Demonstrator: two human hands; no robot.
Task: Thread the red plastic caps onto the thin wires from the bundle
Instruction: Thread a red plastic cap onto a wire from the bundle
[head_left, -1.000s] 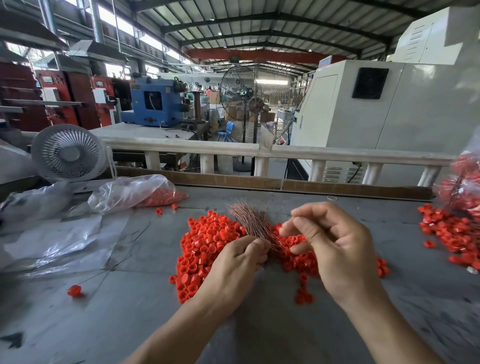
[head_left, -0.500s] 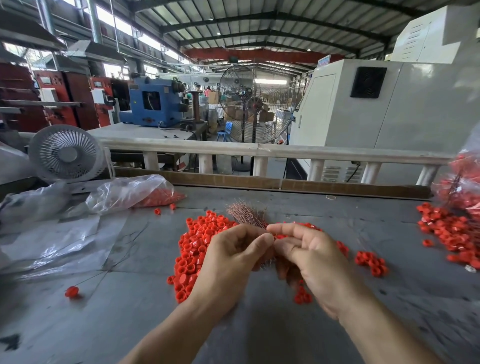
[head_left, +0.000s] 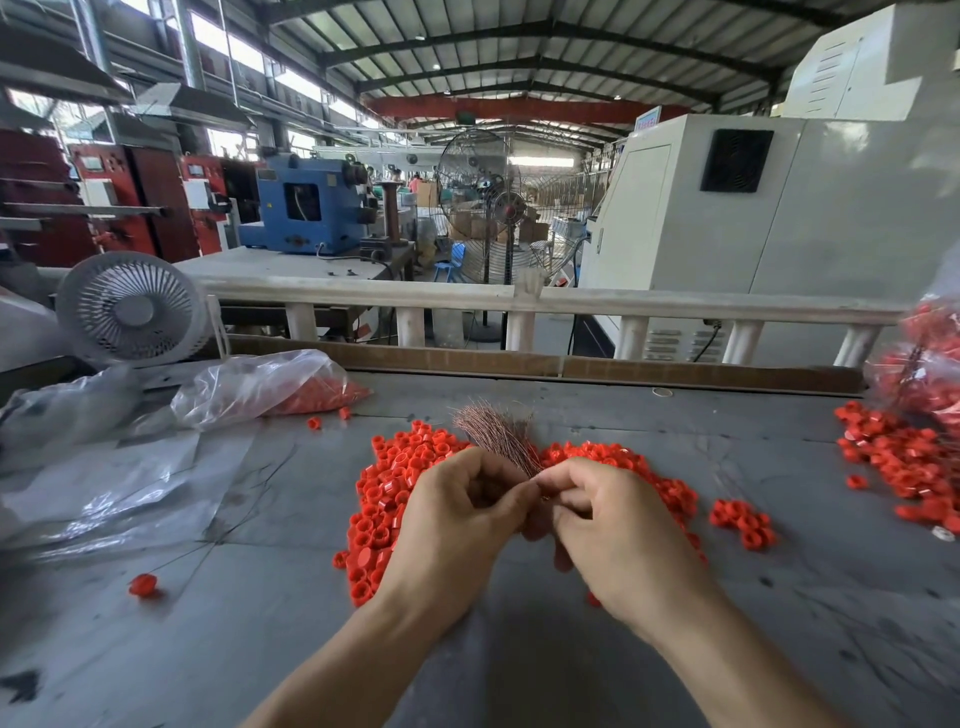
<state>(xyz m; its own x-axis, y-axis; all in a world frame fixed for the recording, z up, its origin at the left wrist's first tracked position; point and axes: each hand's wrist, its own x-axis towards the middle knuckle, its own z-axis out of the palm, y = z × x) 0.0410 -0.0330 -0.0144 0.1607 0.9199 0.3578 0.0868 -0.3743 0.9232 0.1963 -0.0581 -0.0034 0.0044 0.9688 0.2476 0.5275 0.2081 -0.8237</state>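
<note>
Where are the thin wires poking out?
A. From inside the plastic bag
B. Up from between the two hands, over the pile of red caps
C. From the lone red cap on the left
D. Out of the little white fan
B: the wire bundle fans up from where the left hand and right hand meet, above the red caps.

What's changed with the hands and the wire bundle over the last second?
The right hand came down and left from beside the wire bundle until its fingertips met the left hand, uncovering a small clump of caps to its right. The left hand kept its grip on the bundle. The main cap pile and the bags stayed put.
</note>
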